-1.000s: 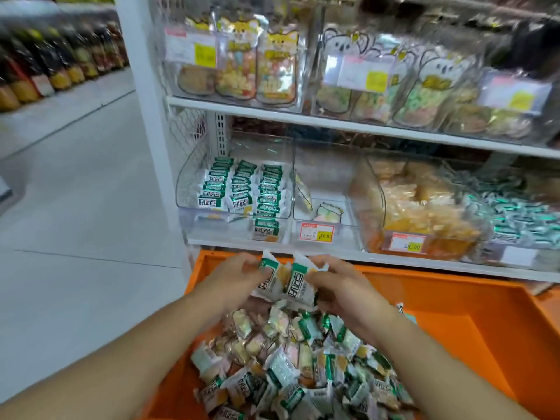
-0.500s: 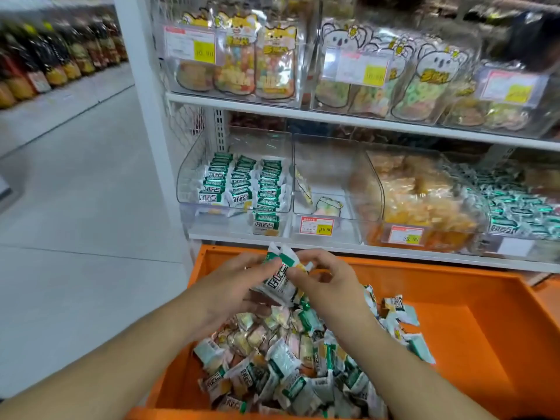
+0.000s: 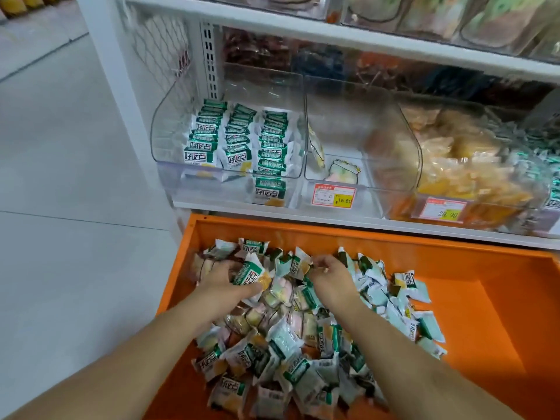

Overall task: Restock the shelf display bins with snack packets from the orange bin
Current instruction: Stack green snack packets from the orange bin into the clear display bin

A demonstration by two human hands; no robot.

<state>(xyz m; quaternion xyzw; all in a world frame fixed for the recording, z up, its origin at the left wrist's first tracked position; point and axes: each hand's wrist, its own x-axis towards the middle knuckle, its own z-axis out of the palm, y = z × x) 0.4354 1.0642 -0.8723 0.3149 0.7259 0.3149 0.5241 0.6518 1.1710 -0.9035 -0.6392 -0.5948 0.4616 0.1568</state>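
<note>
We count two hands, the left hand [image 3: 222,280] and the right hand [image 3: 328,275], both low in the middle of the frame. One orange bin [image 3: 472,304] fills the lower right, and its heap of snack packets [image 3: 285,344] is too jumbled for us to number. On the shelf in the upper half we see four clear display bins in a row: the left bin [image 3: 169,128] holds three rows of green-and-white packets [image 3: 239,137], the second bin [image 3: 357,122] holds two pale packets [image 3: 342,172]. Two red price tags [image 3: 333,195] show at centre right.
</note>
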